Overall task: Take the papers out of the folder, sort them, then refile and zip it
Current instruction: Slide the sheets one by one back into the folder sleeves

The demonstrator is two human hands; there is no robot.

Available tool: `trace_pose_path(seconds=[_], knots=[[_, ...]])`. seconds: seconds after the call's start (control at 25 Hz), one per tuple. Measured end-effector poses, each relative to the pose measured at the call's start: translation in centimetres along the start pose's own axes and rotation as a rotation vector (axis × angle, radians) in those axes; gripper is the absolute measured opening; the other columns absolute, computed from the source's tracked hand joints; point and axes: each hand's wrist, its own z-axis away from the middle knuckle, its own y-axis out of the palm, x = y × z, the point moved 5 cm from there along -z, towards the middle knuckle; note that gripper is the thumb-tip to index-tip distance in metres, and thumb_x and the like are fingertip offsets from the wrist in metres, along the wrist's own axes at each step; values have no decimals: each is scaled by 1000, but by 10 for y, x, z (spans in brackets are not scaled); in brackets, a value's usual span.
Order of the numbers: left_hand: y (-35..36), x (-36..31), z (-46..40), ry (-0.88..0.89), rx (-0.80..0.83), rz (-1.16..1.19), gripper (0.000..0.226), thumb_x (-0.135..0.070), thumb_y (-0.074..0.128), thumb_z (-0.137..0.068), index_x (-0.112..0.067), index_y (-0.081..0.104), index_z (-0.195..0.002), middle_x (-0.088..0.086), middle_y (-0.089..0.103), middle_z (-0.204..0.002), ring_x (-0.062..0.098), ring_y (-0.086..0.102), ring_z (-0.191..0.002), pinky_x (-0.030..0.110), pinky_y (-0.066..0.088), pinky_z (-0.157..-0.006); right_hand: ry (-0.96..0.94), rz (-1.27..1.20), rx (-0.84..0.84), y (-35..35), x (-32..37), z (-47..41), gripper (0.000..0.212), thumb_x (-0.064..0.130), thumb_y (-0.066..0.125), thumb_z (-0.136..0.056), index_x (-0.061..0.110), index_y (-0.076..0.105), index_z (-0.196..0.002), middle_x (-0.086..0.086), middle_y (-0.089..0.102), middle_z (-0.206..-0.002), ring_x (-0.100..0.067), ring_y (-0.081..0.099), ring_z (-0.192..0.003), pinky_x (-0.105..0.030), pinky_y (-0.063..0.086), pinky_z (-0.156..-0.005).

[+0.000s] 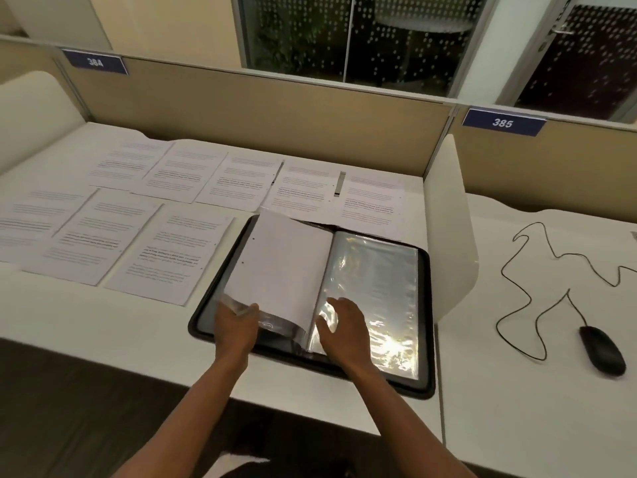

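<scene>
Printed white paper sheets [138, 219] lie in two rows across the white desk [86, 322], left and behind the folder. Black zip-edged display folder [427, 339] sits open at the near desk edge. Left hand [238, 322] pinches the lower corner of a lifted bundle of sleeves with white pages [279, 267], holding it off the left cover. Right hand [344, 326] rests flat, fingers spread, grasping nothing, on the glossy clear plastic sleeve [375, 291] of the right page. Looks like the emptying step — paging through for remaining sheets. Next move probably needs fingers slid into a sleeve opening; the film is slippery. Black wired mouse [603, 350] sits far right, past the divider — not involved.
</scene>
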Motion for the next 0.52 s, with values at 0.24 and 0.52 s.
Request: trace_pose_path(seconds=[0.24, 0.52], knots=[[-35, 28, -27, -65, 6, -95, 40, -2, 74, -81, -25, 56, -108, 7, 66, -100, 23, 70, -86, 36, 62, -69, -72, 450, 23, 10, -41, 4, 55, 46, 50, -94, 18, 53, -141, -10, 46, -152, -34, 34, -145, -51, 32, -115], [-66, 30, -53, 256, 111, -663, 90, -15, 79, -77, -25, 29, -150, 1, 39, -132, 22, 54, -111, 33, 55, -86, -154, 280, 2, 49, 36, -41, 56, 45, 63, -90, 22, 55, -141, -7, 44, -152, -26, 30, -147, -40, 25, -119]])
